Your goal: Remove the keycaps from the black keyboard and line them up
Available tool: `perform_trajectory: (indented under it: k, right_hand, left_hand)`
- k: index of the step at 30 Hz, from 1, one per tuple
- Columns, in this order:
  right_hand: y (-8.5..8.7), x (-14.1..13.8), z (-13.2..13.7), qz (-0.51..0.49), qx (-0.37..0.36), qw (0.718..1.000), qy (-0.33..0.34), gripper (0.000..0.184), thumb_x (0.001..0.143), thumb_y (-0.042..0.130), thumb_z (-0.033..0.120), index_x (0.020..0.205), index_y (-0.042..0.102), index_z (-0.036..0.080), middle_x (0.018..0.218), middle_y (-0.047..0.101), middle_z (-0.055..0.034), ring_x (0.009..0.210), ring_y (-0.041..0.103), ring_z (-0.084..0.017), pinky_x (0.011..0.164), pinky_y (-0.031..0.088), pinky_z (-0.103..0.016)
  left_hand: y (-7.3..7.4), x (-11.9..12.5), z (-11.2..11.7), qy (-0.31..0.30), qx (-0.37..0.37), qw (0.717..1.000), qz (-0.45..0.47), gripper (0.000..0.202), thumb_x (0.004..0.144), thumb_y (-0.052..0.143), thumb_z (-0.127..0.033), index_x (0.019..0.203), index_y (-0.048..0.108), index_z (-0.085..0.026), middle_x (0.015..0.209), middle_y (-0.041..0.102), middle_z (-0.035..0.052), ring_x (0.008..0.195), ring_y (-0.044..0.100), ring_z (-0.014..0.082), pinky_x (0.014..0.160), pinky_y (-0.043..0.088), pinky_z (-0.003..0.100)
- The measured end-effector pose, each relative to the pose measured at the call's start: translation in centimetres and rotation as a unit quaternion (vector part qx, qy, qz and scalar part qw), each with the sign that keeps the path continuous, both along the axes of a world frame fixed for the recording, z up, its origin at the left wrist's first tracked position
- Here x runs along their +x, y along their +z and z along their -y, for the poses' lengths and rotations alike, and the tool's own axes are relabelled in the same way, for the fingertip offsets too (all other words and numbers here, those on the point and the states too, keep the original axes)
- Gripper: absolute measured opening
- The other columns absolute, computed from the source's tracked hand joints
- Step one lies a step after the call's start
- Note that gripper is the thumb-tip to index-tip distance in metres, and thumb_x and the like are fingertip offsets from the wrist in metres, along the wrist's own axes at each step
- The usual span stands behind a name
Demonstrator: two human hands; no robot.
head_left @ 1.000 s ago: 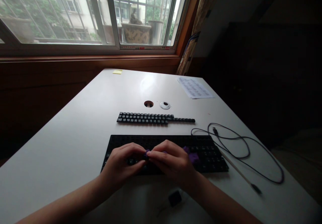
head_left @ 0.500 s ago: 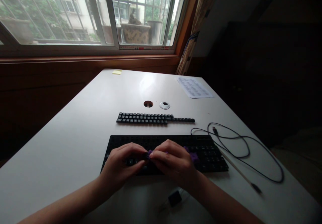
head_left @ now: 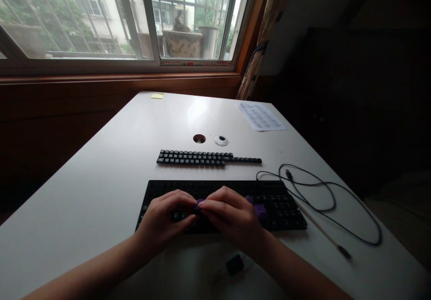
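Observation:
A black keyboard (head_left: 202,185) lies across the desk under both hands, with keycaps on its right part. Over its left half, my left hand (head_left: 164,214) is closed in a pinch on a small dark keycap (head_left: 195,208), mostly hidden by the fingers. My right hand (head_left: 232,212) meets it fingertip to fingertip and grips a purple cloth (head_left: 260,211). Part of the cloth pokes out between the fingertips against the keycap, and the rest shows beyond the knuckles. Behind the keyboard, loose black keycaps (head_left: 191,158) stand in tidy rows.
A black cable (head_left: 332,183) loops at the right. Near it lies a thin pale stick with a dark brush-like tip (head_left: 344,252). A small dark block (head_left: 235,264) sits by my right forearm. Farther back are printed papers (head_left: 262,116), a yellow note (head_left: 157,96) and a cable hole (head_left: 199,138).
The purple cloth between the fingertips has shifted slightly over the keycap. Both hands stay in nearly the same place, and the whole view has moved a little.

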State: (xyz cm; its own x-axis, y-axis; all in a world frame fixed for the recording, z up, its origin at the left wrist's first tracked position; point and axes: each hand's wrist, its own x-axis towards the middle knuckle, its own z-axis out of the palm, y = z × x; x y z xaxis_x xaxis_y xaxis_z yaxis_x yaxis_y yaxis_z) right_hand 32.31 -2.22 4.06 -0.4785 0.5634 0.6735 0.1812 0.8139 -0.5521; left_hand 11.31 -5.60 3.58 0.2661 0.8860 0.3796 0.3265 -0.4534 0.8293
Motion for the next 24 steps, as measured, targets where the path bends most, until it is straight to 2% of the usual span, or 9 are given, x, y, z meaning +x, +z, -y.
perform_trajectory:
  k: [8,12,24]
  right_hand:
    - [-0.17,-0.12,0.08,0.020,0.016,1.000,0.003,0.028,0.085,0.069,0.018,0.113,0.069,0.020,0.089,0.067,-0.0078,0.079,0.062,-0.018,0.070,0.057,-0.033]
    - [-0.44,-0.36,0.24,0.020,0.035,0.999,-0.010,0.025,0.086,0.065,0.013,0.110,0.070,0.021,0.086,0.068,-0.0067,0.076,0.062,-0.017,0.068,0.056,-0.032]
    - [-0.59,0.08,-0.02,0.021,0.086,0.996,0.027,0.023,0.082,0.069,0.005,0.104,0.069,0.013,0.087,0.069,-0.0081,0.078,0.060,-0.015,0.069,0.055,-0.030]
  left_hand:
    - [-0.38,0.00,0.08,0.019,0.023,0.999,-0.015,0.015,0.079,0.070,-0.010,0.091,0.067,-0.017,0.089,0.070,0.0060,0.080,0.069,0.0174,0.071,0.057,0.026]
    - [-0.60,0.06,-0.01,0.027,0.028,0.999,-0.027,0.014,0.077,0.070,-0.008,0.088,0.067,-0.017,0.087,0.070,0.0059,0.078,0.069,0.0171,0.069,0.057,0.025]
    - [-0.35,0.14,0.06,0.013,0.019,1.000,-0.010,0.015,0.078,0.070,-0.007,0.090,0.068,-0.016,0.089,0.071,0.0060,0.080,0.069,0.0169,0.071,0.057,0.026]
